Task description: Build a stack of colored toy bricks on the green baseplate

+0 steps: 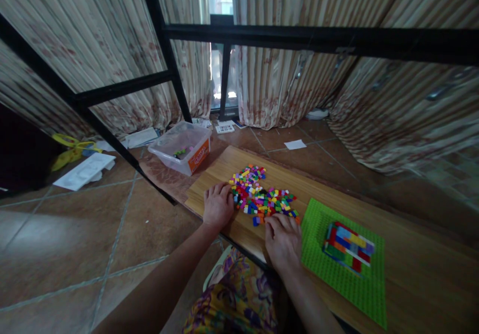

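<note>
A loose pile of small coloured toy building bricks (267, 202) is spread on the wooden board. My left hand (218, 205) rests at the pile's left edge, fingers bent and slightly apart, with the fingertips against the bricks. On the near side of the pile, my right hand (284, 239) lies palm down with loosely curved fingers touching a few bricks; its fingertips are partly hidden. Right of that hand is a green studded baseplate (310, 259). A low block built of multicoloured bricks (348, 247) stands on it, slightly blurred.
The wooden tabletop (419, 269) extends to the right. Beyond its left end stands a clear plastic bin (179, 144) with an orange label and a few pieces inside. A black metal frame (123, 134) crosses at left. Striped curtains (277, 84) hang behind; papers (295, 144) lie on the tiled floor.
</note>
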Demonstrator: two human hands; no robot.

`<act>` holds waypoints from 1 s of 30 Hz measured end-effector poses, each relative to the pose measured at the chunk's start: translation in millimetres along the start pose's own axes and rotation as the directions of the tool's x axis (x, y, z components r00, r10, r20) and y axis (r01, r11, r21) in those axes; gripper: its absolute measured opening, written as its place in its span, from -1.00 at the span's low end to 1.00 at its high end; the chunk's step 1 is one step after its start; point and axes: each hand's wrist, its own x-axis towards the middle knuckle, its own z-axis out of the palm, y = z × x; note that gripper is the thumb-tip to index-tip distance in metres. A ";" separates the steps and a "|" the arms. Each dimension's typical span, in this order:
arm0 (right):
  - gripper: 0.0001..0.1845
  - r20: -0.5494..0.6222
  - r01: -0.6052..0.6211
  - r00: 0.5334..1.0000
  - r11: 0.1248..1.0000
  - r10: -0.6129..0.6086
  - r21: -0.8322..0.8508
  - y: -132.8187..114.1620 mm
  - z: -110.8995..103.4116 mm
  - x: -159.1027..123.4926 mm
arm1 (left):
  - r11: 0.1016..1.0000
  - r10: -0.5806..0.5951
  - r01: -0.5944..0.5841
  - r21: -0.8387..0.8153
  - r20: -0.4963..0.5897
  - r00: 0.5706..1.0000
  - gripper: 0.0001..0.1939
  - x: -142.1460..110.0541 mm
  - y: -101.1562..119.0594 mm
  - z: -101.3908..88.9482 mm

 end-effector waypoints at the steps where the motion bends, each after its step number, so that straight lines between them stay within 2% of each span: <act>1: -0.78 -0.002 -0.001 1.000 1.000 0.001 0.000 -0.2 -0.4 0.1 | 1.000 -0.001 0.001 -0.001 0.001 1.000 -0.69 0.1 0.0 -0.2; 9: -0.73 0.135 0.048 0.989 0.998 -0.052 0.033 -10.3 -3.9 8.6 | 0.999 -0.008 0.007 -0.048 -0.021 1.000 -0.71 0.4 -0.6 2.0; 14: -0.81 0.150 0.072 0.986 0.996 -0.078 0.050 -3.2 -3.6 12.5 | 0.973 -0.028 -0.005 -0.230 -0.139 0.990 -0.75 -1.8 -7.7 3.4; 18: -0.87 0.133 0.054 0.990 0.999 -0.054 0.009 -0.8 -3.4 12.3 | 0.938 -0.056 -0.020 -0.347 -0.209 0.976 -0.81 -15.0 -3.9 -1.7; 20: -0.89 0.136 0.052 0.989 0.999 -0.052 0.006 0.0 -4.0 11.9 | 0.913 -0.049 -0.027 -0.408 -0.176 0.983 -0.82 -26.7 3.7 -4.8; 23: -0.90 0.157 0.070 0.985 0.997 -0.074 0.028 2.5 -4.7 11.6 | 0.895 0.040 -0.050 -0.442 -0.032 0.999 -0.82 -44.7 18.1 -7.9; 27: -0.87 0.168 0.083 0.982 0.995 -0.090 0.053 5.1 -5.0 12.5 | 0.911 0.212 -0.153 -0.384 0.115 0.971 -0.68 -56.1 32.3 -8.4; 30: -0.88 0.177 0.089 0.979 0.994 -0.100 0.067 3.7 -7.3 13.7 | 0.910 0.243 -0.173 -0.377 0.146 0.959 -0.58 -54.4 36.8 -8.0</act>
